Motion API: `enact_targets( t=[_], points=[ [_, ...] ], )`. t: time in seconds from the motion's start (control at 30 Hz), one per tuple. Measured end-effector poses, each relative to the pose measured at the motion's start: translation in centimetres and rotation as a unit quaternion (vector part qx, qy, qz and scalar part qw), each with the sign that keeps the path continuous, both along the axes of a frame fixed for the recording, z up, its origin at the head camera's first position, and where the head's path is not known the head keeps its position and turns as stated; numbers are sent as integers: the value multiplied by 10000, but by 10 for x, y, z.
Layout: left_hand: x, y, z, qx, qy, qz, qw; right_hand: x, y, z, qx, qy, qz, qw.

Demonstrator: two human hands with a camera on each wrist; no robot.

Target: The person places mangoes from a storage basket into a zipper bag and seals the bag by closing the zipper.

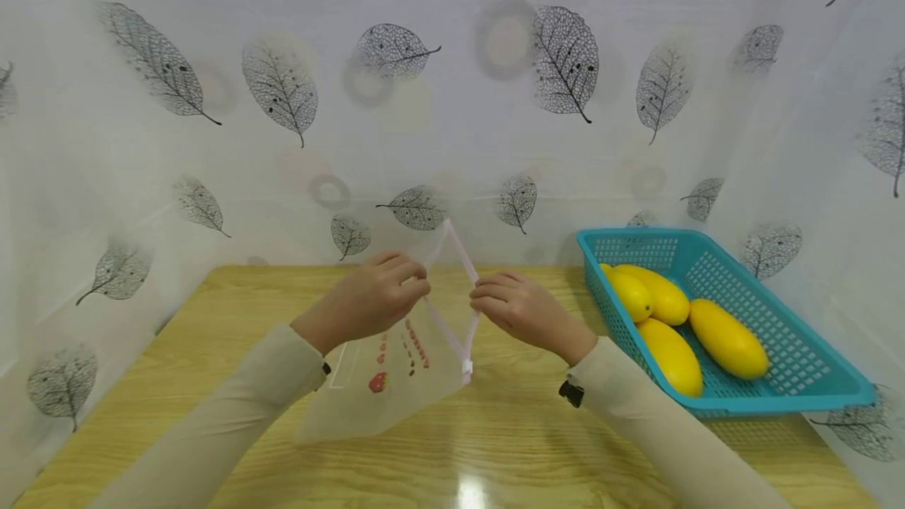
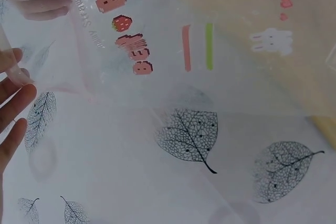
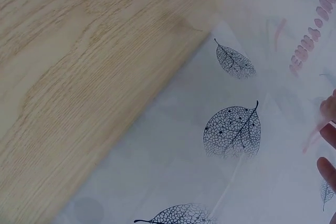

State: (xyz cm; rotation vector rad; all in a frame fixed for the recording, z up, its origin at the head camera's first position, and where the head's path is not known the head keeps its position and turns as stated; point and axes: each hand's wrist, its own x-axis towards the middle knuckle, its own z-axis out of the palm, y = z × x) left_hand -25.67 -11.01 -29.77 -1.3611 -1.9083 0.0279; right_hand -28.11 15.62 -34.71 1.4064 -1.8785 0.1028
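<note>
Between my hands a clear zip bag with printed strawberries and pink lettering hangs over the table, its pink-edged mouth spread into a diamond. My left hand pinches the left edge of that mouth, and my right hand pinches the right edge. A white slider sits at the near corner of the mouth. In the left wrist view the see-through bag shows a bunny and hearts, with left fingers at its edge. Right fingertips appear at the right border of the right wrist view.
A teal plastic basket stands on the right of the wooden table, holding several yellow oblong fruits. Behind the table hangs a white curtain printed with dark leaves.
</note>
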Motion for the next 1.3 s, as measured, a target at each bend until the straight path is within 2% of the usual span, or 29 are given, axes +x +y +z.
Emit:
enact_targets(
  t=[0.27, 0.37, 0.63, 1.1, 1.3],
  points=[
    [-1, 1, 6, -85, -244, -48, 9997, -5, 1, -1, 11, 100, -73, 9999],
    [-2, -2, 7, -75, -177, -2, 9998, -7, 4, -3, 8, 68, -28, 10000],
    [-1, -7, 7, -176, 43, 408, 9990, -8, 12, -9, 77, -96, 60, 9999],
    [-2, 5, 1, -198, -13, 375, 9991, -4, 3, -6, 44, -157, 114, 9998],
    [-1, 5, 1, -174, -14, 759, 9970, -4, 3, -5, 45, -13, 109, 9999]
  ],
)
